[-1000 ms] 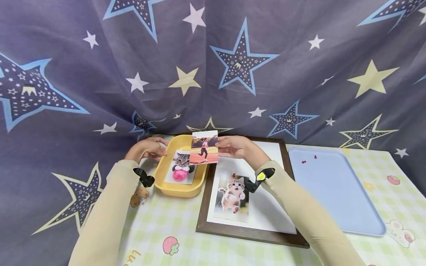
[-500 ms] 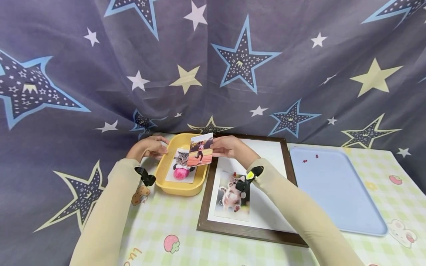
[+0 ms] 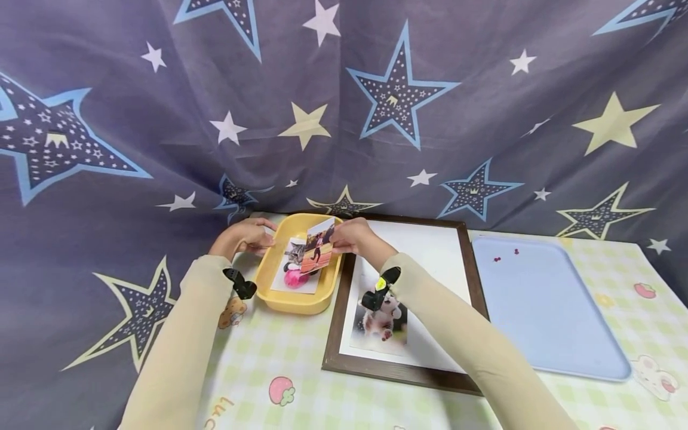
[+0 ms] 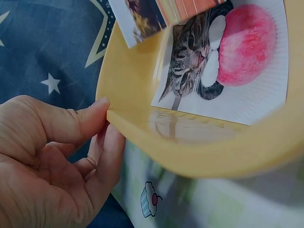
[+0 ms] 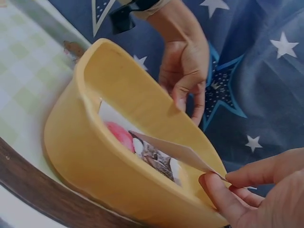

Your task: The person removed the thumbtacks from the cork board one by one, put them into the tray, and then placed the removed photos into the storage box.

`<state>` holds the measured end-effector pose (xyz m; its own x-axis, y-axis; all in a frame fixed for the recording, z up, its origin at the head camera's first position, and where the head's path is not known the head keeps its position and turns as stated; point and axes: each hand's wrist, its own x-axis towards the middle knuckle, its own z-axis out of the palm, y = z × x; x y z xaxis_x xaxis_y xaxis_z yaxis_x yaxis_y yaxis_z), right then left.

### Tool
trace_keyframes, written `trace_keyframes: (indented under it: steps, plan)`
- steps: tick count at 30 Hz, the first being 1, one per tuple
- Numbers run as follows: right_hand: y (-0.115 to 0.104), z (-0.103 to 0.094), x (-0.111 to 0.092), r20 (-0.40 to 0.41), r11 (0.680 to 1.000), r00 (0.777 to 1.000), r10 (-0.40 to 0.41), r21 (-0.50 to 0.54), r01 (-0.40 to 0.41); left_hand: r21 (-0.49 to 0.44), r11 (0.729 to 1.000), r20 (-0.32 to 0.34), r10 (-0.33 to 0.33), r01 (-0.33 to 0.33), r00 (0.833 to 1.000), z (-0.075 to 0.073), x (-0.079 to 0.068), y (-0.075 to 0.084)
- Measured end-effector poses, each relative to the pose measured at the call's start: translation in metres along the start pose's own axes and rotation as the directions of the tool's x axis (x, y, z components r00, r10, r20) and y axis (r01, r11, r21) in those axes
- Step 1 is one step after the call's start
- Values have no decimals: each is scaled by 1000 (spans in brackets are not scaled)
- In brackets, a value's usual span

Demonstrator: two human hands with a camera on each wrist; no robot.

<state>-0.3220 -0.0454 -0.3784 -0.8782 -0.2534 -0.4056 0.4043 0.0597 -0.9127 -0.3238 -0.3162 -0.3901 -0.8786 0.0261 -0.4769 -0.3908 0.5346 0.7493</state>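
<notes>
A yellow plastic basin stands at the left of the table. My left hand pinches its left rim between thumb and fingers, plain in the left wrist view. Inside the basin lies a photo of a tabby cat with a pink ball. Over the basin's right side, my right hand pinches the right edge of a photo of a runner. That photo is tilted and partly covers the cat photo; in the right wrist view its lower end reaches down inside the basin.
Beside the basin lies a brown-framed white board with a kitten photo on it, partly hidden by the right wrist. Farther right, a light blue tray holds two red push pins. A star-patterned curtain hangs behind.
My right hand has moved left and brought the runner photo farther over the basin, tilting it down into it. The left hand keeps its hold on the rim.
</notes>
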Motion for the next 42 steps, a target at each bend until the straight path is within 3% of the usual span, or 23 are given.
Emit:
trace_keyframes:
  steps: [8, 19, 28, 42]
  plan:
    - [1, 14, 7, -17, 1000, 1000, -16, -16, 16, -21, 1000, -8, 15, -15, 1000, 3, 2, 4]
    - [12, 31, 14, -48, 999, 998, -34, -35, 32, 8, 1000, 3, 15, -16, 1000, 1, 2, -3]
    - [13, 35, 18, -88, 1000, 996, -21, -16, 19, 24, 1000, 5, 12, -12, 1000, 0, 1, -1]
    - [15, 35, 15, -70, 999, 997, -34, -33, 32, 5, 1000, 40, 19, -19, 999, -1, 5, -5]
